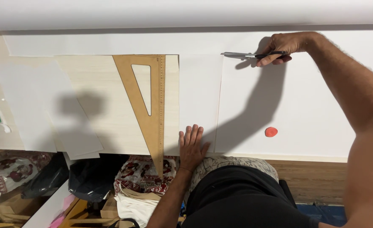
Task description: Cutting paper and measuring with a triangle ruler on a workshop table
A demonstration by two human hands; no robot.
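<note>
R hand (284,47) at far side, fingers closed in the handles of scissors (254,55), blades pointing left at far edge of white sheet (304,109). L hand (191,145) flat, fingers spread, holds nothing, pressing near edge of narrow white strip (200,97). Wooden set square (152,109) just left of it, red chalk piece (271,131) to the right on sheet

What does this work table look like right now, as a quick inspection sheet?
Surface: pale wood table, mostly under white paper sheets.
Job's things: scissors at the far edge of the paper.
Clutter: brown set square, small red disc, loose white sheets.
Grips: right hand holds the scissors; left hand flat on the paper's near edge.
Cables: nothing seen.
Surroundings: patterned cloth bags and boxes below the table.
</note>
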